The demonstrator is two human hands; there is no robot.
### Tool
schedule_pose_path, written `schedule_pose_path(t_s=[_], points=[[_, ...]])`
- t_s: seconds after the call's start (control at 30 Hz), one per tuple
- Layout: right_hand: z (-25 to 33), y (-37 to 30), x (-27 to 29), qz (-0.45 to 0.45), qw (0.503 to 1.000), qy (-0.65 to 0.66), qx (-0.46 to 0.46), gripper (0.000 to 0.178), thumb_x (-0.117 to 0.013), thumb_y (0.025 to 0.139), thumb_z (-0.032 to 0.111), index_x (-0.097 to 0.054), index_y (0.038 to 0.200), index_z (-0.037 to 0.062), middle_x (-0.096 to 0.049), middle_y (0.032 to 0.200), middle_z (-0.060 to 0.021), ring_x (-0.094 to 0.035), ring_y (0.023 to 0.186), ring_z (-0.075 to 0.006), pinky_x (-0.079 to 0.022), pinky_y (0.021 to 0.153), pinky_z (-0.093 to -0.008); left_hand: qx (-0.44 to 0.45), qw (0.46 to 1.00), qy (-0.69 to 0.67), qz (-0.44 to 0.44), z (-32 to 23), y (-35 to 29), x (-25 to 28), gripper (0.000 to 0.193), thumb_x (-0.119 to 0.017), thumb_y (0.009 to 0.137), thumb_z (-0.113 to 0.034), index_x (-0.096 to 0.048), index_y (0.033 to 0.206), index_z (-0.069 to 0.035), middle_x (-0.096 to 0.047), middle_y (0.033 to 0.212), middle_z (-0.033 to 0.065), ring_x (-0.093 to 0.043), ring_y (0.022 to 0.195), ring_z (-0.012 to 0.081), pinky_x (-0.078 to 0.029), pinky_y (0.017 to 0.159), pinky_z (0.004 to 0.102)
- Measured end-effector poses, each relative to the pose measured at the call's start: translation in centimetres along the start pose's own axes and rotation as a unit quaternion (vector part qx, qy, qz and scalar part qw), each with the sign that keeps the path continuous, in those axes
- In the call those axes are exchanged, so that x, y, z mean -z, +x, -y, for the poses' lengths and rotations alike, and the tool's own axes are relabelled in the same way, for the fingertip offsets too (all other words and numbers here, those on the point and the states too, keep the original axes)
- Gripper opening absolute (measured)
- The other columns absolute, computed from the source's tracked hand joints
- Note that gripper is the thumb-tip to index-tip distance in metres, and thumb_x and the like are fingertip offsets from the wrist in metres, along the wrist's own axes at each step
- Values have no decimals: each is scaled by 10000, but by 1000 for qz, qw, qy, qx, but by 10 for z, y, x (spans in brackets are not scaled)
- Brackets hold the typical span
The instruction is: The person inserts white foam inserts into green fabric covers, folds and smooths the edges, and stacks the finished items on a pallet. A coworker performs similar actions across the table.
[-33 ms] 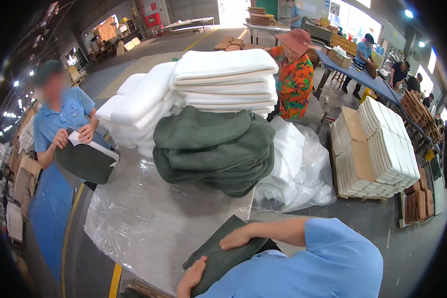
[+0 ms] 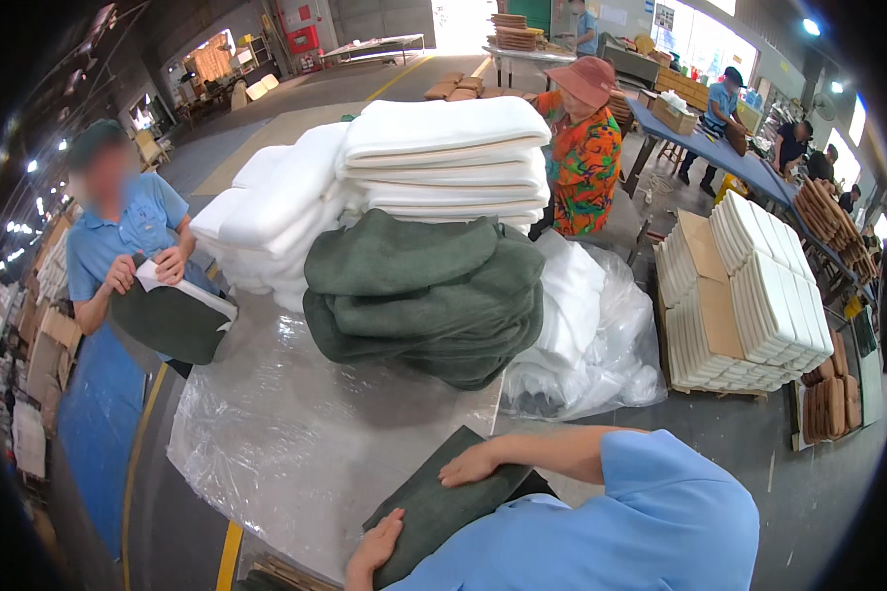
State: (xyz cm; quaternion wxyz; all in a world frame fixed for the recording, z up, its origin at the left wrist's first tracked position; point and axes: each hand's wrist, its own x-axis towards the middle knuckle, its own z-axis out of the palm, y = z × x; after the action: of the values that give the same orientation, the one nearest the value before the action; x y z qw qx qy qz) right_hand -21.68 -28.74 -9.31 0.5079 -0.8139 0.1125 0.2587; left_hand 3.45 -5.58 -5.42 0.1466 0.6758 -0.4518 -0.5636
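Note:
A dark green fabric piece (image 2: 450, 512) lies flat at the near edge of the plastic-covered table (image 2: 296, 433), close against my body. My left hand (image 2: 376, 540) rests on its left edge, fingers laid over the fabric. Flat on its upper part is my right hand (image 2: 471, 465), fingers stretched out and pointing left. Neither hand grips anything. Beyond them sits a heaped pile of dark green fabric covers (image 2: 419, 295). White folded padding (image 2: 443, 148) is stacked high behind that pile, with more white padding (image 2: 266, 207) to its left.
On the left, a co-worker (image 2: 128, 236) holds a green cover (image 2: 172, 320) with white material in it. Clear plastic wrap (image 2: 621, 345) bunches at the table's right. Past it stands a stack of cream pads (image 2: 759, 295). A person in a patterned top (image 2: 586, 172) is behind the padding.
Very little differs. My right hand has slid slightly right on the green fabric, and my left hand slightly left.

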Motion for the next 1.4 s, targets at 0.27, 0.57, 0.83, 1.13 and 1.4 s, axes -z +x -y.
schedule_pose_path(t_s=[0.27,0.57,0.83,1.13,1.4], points=[[-55,-107,8,-322,906,259,-86,523,-568,1097,480,-806,1191,23,-782,1265,-140,-699,1193,-265,-505,1069,-397,102,989,-86,-63,68,-54,23,626,-540,1124,-434,-484,1615,-50,-530,1628,196,-568,1443,298,-419,1198,380],[-49,-81,-17,-458,671,581,49,741,-415,1145,573,-780,901,-24,-795,1158,-194,-716,1062,-271,-512,1048,-396,92,861,-421,-269,63,-19,-8,627,-551,1121,-418,-484,1606,-26,-539,1605,226,-579,1424,322,-428,1191,396],[33,-77,40,-451,676,562,-153,798,-379,1106,701,-777,1065,11,-740,1030,-121,-653,964,-227,-503,930,-389,45,579,-592,-558,78,-45,27,629,-561,1118,-403,-483,1598,-5,-547,1584,253,-589,1407,343,-437,1184,411],[5,0,73,-510,846,59,-141,672,-557,1063,575,-525,1574,140,-465,1622,-229,-385,1530,-438,-332,1222,-589,89,813,91,-568,43,26,14,577,-584,1093,-301,-481,1544,44,-476,1570,341,-482,1436,514,-427,1183,541],[10,29,28,-419,826,-346,-151,804,-468,1086,564,-335,1681,40,-270,1767,-171,-206,1631,-414,-209,1286,-635,59,811,381,-441,9,64,-42,733,-613,1037,-375,-397,1643,-26,-303,1736,227,-234,1587,530,-176,1276,694]])
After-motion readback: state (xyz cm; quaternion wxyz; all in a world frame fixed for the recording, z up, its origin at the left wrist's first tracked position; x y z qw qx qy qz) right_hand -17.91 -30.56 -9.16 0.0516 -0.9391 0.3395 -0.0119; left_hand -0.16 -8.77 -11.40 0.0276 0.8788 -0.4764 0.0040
